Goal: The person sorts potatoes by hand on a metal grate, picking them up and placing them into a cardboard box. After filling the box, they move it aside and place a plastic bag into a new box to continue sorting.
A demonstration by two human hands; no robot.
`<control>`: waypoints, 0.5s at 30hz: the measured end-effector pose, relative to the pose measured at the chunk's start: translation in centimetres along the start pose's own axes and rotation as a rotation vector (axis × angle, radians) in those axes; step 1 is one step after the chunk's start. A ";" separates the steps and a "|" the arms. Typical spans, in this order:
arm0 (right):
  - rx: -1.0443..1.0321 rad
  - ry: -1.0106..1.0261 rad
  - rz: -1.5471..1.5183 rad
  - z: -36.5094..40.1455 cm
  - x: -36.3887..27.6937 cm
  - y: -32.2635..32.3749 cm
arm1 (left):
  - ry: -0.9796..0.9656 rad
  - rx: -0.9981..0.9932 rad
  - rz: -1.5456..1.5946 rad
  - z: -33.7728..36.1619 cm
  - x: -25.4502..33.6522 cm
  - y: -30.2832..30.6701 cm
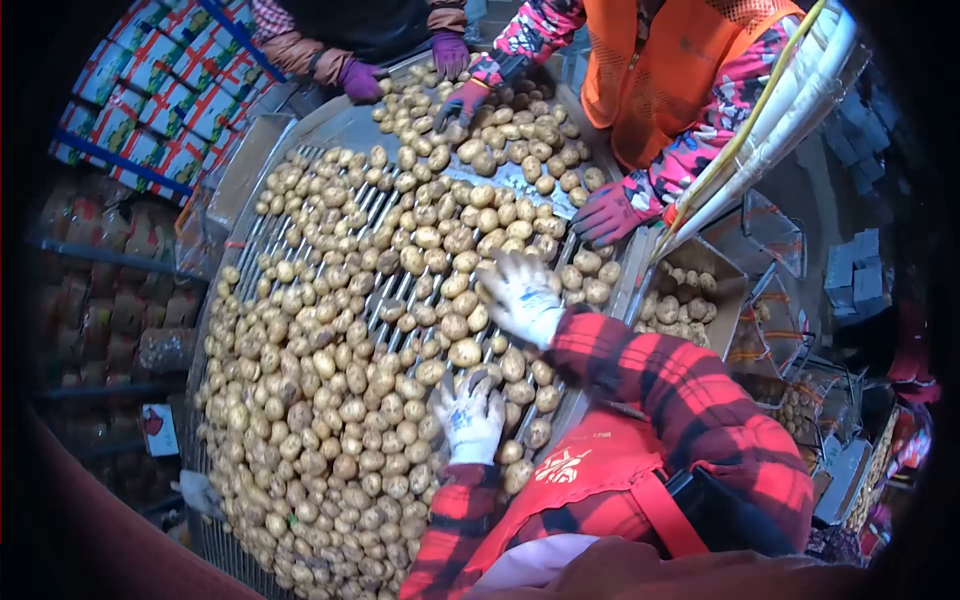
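Observation:
Many potatoes lie across a sorting table of parallel metal bars, densest at the lower left. My left hand, in a white glove with blue print and dark, dirty fingertips, rests palm down among potatoes near the table's right side. Its fingers are apart, and no potato shows in its grasp. Farther up, my right hand, in a similar glove, reaches left over the potatoes with its fingers spread. It is slightly blurred, and what lies under the palm is hidden. Both my sleeves are red-and-black plaid.
Across the table, a co-worker in an orange vest has purple-gloved hands on the potatoes and table edge. Another co-worker's purple gloves are at the far edge. A box of potatoes stands right, below hanging white tubes. Printed cartons are stacked left.

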State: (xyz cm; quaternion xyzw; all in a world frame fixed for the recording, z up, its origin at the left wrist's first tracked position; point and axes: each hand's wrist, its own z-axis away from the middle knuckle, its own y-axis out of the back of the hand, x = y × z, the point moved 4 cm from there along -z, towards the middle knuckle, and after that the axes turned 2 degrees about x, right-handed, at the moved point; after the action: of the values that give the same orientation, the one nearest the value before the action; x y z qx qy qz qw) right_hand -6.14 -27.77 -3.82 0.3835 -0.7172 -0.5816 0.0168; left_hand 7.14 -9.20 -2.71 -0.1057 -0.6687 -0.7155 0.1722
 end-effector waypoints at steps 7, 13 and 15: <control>-0.042 -0.234 0.129 -8.0 1.3 -5.6 | 0.054 0.114 -0.095 -8.0 -2.6 2.7; 0.005 -0.196 0.253 -17.4 8.2 -8.5 | 0.015 -0.093 -0.207 -13.6 -3.8 -0.6; -0.142 -0.118 0.359 -19.7 9.4 -7.2 | 0.042 -0.094 -0.263 -13.8 -5.2 -2.7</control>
State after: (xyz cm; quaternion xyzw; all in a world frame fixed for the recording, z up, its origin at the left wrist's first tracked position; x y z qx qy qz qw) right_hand 0.30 -49.50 -7.55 0.2125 -0.7311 -0.6397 0.1053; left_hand 11.95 -22.19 -8.30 -0.0099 -0.6386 -0.7647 0.0858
